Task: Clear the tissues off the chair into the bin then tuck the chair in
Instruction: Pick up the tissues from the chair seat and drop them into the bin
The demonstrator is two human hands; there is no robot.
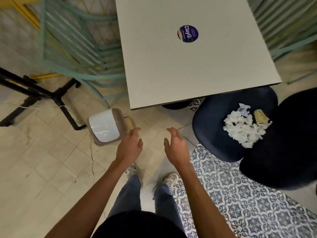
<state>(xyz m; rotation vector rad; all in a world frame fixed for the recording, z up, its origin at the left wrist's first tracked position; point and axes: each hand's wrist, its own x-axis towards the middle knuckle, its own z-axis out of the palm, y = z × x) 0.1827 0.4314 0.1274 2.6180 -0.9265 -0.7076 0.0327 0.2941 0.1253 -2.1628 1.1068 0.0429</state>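
**Tissues wait on the chair, both hands empty**

Beige floor tiles (51,169) cover the left part of the room, and a strip of blue-and-white patterned tiles (240,194) runs on the right. A square pale grey table (197,66) stands at the top, with a round dark blue sticker (188,33) on it. Just beside its near right corner is the dark navy upholstered chair (219,134), pulled out from the table. On its seat lies a heap of crumpled white tissues (243,129), and one brownish crumpled piece (260,115) touches the heap at its far side. The small beige bin with a white swing lid (104,127) stands on the floor near the table's left corner, well apart from the chair. The left hand (130,146) is near the bin, fingers loosely spread, holding nothing. The right hand (176,146) is also spread and empty, between the bin and the chair. Turquoise metal chairs (82,48) stand behind the bin.
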